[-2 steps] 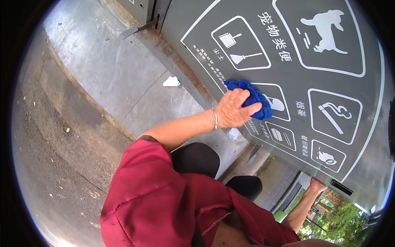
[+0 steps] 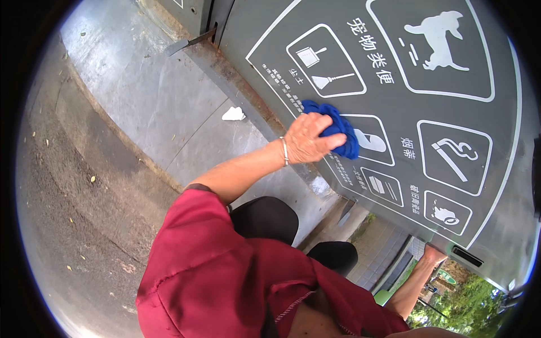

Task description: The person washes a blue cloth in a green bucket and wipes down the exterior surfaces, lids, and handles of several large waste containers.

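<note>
My left hand (image 2: 307, 141), with a bangle at the wrist, is closed on a crumpled blue cloth (image 2: 345, 138). It presses the cloth against a dark grey panel (image 2: 389, 107) printed with white pictograms. The cloth partly covers one pictogram frame and some small print. At the lower right, my right hand (image 2: 433, 254) is at the panel's edge, near a dark slot (image 2: 468, 256). Its fingers are mostly hidden behind the panel, and it appears to grip that edge.
A white crumpled scrap (image 2: 234, 114) lies on the grey paving (image 2: 152, 90) beside the panel. A metal lever (image 2: 191, 42) juts out at the upper left. Brown ground with scattered leaves (image 2: 93, 179) is at far left. My dark-clad knees (image 2: 265, 219) are below the left arm.
My left hand and the blue cloth have slid a little left and slightly up across the panel. My right hand has stayed at the edge.
</note>
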A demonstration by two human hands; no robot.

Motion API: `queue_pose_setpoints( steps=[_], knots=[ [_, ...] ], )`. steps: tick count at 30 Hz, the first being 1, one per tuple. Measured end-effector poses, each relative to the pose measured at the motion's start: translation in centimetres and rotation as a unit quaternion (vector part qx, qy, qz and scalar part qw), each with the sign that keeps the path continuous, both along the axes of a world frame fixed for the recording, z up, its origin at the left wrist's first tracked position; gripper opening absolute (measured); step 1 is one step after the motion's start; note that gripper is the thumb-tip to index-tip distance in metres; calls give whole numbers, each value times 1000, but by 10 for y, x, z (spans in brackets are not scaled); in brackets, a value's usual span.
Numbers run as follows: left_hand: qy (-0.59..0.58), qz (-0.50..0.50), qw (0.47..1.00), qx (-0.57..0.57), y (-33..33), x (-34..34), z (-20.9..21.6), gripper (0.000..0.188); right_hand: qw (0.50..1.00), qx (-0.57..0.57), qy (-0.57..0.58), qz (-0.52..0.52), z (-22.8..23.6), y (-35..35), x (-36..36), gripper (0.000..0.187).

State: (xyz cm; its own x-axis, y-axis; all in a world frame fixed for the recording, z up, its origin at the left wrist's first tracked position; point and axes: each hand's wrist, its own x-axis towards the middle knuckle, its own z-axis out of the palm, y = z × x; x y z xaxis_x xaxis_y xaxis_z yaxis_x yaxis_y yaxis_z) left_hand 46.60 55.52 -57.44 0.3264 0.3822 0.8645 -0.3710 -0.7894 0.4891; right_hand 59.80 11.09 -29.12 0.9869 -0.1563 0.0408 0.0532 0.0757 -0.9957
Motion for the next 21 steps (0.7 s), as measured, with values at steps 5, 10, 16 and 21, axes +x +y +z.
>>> queue_pose_setpoints(
  steps=[5,10,16,21],
  knots=[
    [114,167,953,-224,77,-11,-35,53,991,72,22,-109,-2,64,-21,36],
    [22,190,840,-507,99,8,3,53,994,74,9,-83,-1,48,-19,44],
    [1,119,983,-141,33,0,98,53,994,106,24,12,-3,25,-14,54],
    [-183,197,959,-92,157,18,185,47,990,119,20,78,0,36,-22,49]
  ],
)
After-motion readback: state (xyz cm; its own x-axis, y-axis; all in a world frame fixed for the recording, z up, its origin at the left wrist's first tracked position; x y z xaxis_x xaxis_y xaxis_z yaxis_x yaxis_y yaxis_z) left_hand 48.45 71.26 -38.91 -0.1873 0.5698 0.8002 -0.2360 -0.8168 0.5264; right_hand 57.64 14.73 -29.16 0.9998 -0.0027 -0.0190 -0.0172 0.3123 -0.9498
